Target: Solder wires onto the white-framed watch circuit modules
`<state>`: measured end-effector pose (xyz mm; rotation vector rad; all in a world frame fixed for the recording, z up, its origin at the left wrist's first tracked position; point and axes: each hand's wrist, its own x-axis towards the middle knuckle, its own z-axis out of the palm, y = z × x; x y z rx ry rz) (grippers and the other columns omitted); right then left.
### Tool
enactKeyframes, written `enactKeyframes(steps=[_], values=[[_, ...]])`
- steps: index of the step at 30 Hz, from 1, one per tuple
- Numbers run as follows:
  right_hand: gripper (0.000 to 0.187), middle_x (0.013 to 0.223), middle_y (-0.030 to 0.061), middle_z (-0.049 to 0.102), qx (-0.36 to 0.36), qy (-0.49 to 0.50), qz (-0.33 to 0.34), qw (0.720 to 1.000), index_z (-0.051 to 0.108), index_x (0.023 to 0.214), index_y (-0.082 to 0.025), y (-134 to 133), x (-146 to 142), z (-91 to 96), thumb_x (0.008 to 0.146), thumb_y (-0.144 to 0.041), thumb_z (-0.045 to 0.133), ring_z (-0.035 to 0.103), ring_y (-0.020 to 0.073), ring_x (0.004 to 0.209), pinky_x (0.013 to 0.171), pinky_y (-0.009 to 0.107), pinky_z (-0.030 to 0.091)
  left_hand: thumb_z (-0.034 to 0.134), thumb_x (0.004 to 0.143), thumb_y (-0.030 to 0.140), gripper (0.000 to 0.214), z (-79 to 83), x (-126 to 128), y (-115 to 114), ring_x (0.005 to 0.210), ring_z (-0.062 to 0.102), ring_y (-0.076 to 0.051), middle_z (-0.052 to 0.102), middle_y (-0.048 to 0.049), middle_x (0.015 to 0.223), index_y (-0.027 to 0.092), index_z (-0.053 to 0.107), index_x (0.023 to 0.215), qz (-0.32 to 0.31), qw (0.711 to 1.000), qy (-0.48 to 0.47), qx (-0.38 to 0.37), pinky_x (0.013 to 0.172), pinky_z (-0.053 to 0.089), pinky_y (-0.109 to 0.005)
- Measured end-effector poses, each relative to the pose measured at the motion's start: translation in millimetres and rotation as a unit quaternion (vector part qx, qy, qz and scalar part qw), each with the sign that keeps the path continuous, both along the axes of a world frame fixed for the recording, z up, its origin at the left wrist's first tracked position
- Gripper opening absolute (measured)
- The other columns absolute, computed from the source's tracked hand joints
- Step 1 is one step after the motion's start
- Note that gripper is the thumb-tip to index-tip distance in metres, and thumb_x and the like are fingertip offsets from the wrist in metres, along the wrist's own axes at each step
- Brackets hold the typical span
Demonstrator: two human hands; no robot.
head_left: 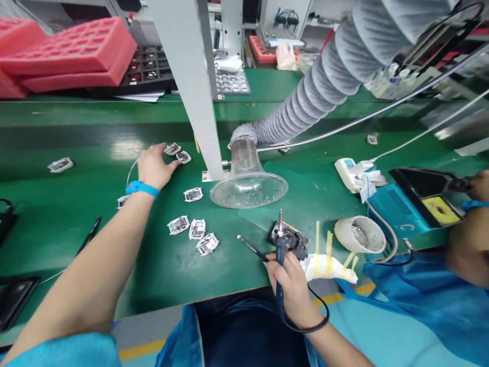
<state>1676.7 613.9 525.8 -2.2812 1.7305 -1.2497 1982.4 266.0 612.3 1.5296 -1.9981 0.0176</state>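
Note:
My left hand (155, 165) reaches across the bench, thumb and fingers apart. Its thumb is at the edge of one small white-framed electronic housing (183, 157), and its fingertips are by another housing (172, 149). Whether it touches them firmly, I cannot tell. In my right hand (292, 288) is a soldering iron (280, 247), tip upward, its cord looping around the wrist. A slim black tool with a pale tip (252, 247) also sticks out from that hand. Just beyond lies a dark fixture (292, 239). Several more housings (197, 229) rest mid-bench.
A clear fume hood (248, 191) on a grey hose (305, 102) hangs mid-bench beside a white post (191, 76). To the right are a pot of solder scraps (359, 234), taped white tissue (328, 267), a blue soldering station (399, 211), a power strip (349, 173) and a co-worker's arm (473, 229).

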Motion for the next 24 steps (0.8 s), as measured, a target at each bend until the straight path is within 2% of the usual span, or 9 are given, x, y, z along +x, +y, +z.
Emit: enactKeyframes(steps=[2,5,8,10,13,16,20,22,24], values=[[0.018,0.102,0.0093,0.070,0.005,0.002,-0.008,1.000,0.064,0.103,-0.020,-1.1,0.8,-0.6,0.099,-0.005,0.056,0.063,0.0224,0.094,0.079,0.036,0.058,0.049,0.068,0.097,0.102,-7.2,-5.7,-10.3,0.107,0.066,-0.019,0.076,-0.0011,0.083,0.006,0.073,0.106,-0.011,1.000,0.005,0.012,0.099,0.051,-0.043],[0.019,0.101,0.0093,0.070,0.010,-0.004,-0.017,1.000,0.064,0.102,-0.020,-1.7,1.8,1.1,0.098,-0.004,0.056,0.063,0.0219,0.092,0.077,0.035,0.058,0.047,0.069,0.096,0.098,-10.6,-12.7,-11.2,0.107,0.065,-0.018,0.075,-0.0013,0.077,0.008,0.075,0.101,-0.021,1.000,0.006,0.022,0.099,0.050,-0.044],[0.014,0.103,0.0102,0.073,-0.006,-0.023,-0.029,0.999,0.063,0.101,-0.020,0.0,0.8,7.2,0.097,-0.007,0.063,0.064,0.0230,0.094,0.080,0.037,0.059,0.045,0.074,0.091,0.095,-0.5,-15.4,0.7,0.109,0.064,-0.020,0.075,-0.0044,0.086,0.006,0.074,0.108,-0.009,0.999,-0.018,0.040,0.097,0.050,-0.046],[0.012,0.104,0.0107,0.074,-0.020,-0.042,-0.041,0.998,0.063,0.100,-0.020,3.3,-3.3,12.1,0.096,-0.010,0.068,0.065,0.0241,0.097,0.083,0.039,0.059,0.047,0.080,0.081,0.087,12.1,-16.0,18.5,0.107,0.065,-0.022,0.076,-0.0075,0.097,0.005,0.073,0.115,0.004,0.997,-0.049,0.051,0.095,0.052,-0.047],[0.008,0.099,0.0090,0.075,-0.027,-0.061,-0.065,0.996,0.062,0.099,-0.021,10.9,-13.9,18.7,0.098,-0.014,0.066,0.065,0.0231,0.093,0.081,0.037,0.058,0.053,0.088,0.061,0.064,30.3,-17.6,68.0,0.102,0.067,-0.025,0.075,-0.0100,0.110,0.009,0.071,0.122,-0.008,0.996,-0.071,0.050,0.093,0.054,-0.048],[0.006,0.094,0.0077,0.075,-0.023,-0.072,-0.080,0.994,0.062,0.098,-0.021,19.0,-21.7,24.6,0.100,-0.015,0.062,0.065,0.0217,0.089,0.077,0.034,0.057,0.056,0.094,0.047,0.043,33.5,-24.0,143.1,0.109,0.068,-0.025,0.074,-0.0068,0.121,0.018,0.069,0.124,-0.075,0.993,-0.079,0.033,0.100,0.053,-0.044],[0.007,0.098,0.0088,0.076,-0.003,-0.093,-0.047,0.995,0.063,0.097,-0.020,25.2,-14.0,32.2,0.098,-0.013,0.064,0.065,0.0211,0.091,0.079,0.034,0.058,0.056,0.101,0.031,0.032,7.1,-43.7,242.9,0.106,0.070,-0.024,0.075,-0.0070,0.121,0.022,0.061,0.131,-0.270,0.957,-0.105,0.014,0.090,0.054,-0.037],[0.009,0.102,0.0103,0.077,0.005,-0.102,-0.012,0.995,0.065,0.100,-0.019,25.6,-4.0,35.5,0.096,-0.011,0.065,0.066,0.0211,0.091,0.080,0.035,0.059,0.054,0.102,0.023,0.033,-9.6,-55.0,275.7,0.108,0.069,-0.022,0.075,-0.0077,0.124,0.022,0.058,0.135,-0.303,0.947,-0.097,0.042,0.093,0.053,-0.036],[0.014,0.107,0.0124,0.078,0.002,-0.106,0.033,0.994,0.068,0.106,-0.018,24.9,6.8,38.0,0.095,-0.009,0.066,0.067,0.0214,0.091,0.080,0.037,0.060,0.057,0.101,0.024,0.030,-20.4,-63.7,294.8,0.113,0.067,-0.024,0.074,-0.0099,0.129,0.021,0.060,0.131,-0.307,0.947,-0.076,0.052,0.097,0.052,-0.038]])
